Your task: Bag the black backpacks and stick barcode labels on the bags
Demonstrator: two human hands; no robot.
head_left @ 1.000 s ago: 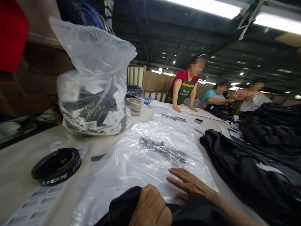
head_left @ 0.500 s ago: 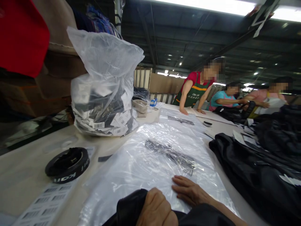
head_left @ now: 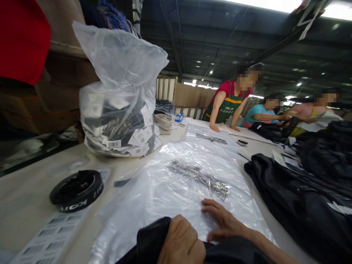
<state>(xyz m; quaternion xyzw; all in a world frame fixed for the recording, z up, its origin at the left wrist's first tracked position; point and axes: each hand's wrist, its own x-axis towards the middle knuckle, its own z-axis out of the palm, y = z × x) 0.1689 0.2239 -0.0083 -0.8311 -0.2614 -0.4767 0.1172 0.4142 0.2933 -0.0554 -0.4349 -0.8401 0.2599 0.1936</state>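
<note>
My left hand (head_left: 181, 240) is closed around a fold of a smooth black garment (head_left: 152, 238) at the bottom of the view. To its right, my right hand (head_left: 227, 222) has its fingers apart, over the stack of clear plastic bags (head_left: 143, 200). More black cloth lies just below that hand and partly hides its palm side. Dark printing (head_left: 198, 174) shows on the top bag, beyond my fingers. How the garment is folded below the frame edge is hidden.
A clear sack of tags (head_left: 121, 128) stands back left. Before it lie a roll of black printed tape (head_left: 77, 192) and barcode sticker sheets (head_left: 52, 238). Black garments (head_left: 297, 205) are heaped at right. An aproned co-worker (head_left: 228, 102) leans on the table; two others sit beyond.
My right hand has lifted slightly and its fingers have arched and spread. My left hand keeps its hold on the black garment, hardly moved. The view has shifted a little.
</note>
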